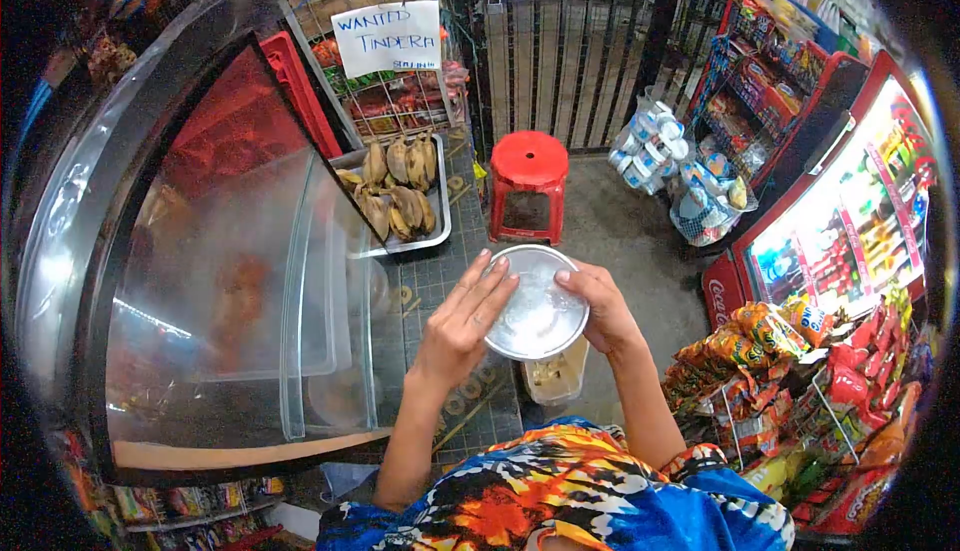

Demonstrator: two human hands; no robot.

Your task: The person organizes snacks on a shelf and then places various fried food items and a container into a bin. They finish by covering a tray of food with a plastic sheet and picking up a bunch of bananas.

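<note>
Observed from the head camera, largest items first. A glass-fronted display case (200, 251) with a curved frame occupies the left side; its panes are fogged and the contents cannot be made out. On the right stands a red lit drinks cooler (850, 221), with a rack of snack packets (800, 371) in front of it and a second wire rack of packets (770, 51) behind. A dark metal gate (560, 41) closes the far side. A handwritten paper sign (388, 37) hangs on a wire frame above the surface (440, 281), which is covered with a gridded mat. On that surface, beside the case, sits a metal tray (440, 231) holding bananas (400, 191). A red plastic stool (528, 186) stands on the floor before the gate, and a bundle of white containers in clear bags (650, 146) lies to its right.

The round metal lid (535, 303) is held up in the air, in front of the person's chest and over the edge of the surface. The left hand (470, 316) lies flat against its left side, fingers extended and resting on its face. The right hand (600, 306) grips the right rim, thumb on top and fingers curled beneath. Just below the lid stands a small clear plastic container (555, 376), partly hidden by it; its contents are unclear.
</note>
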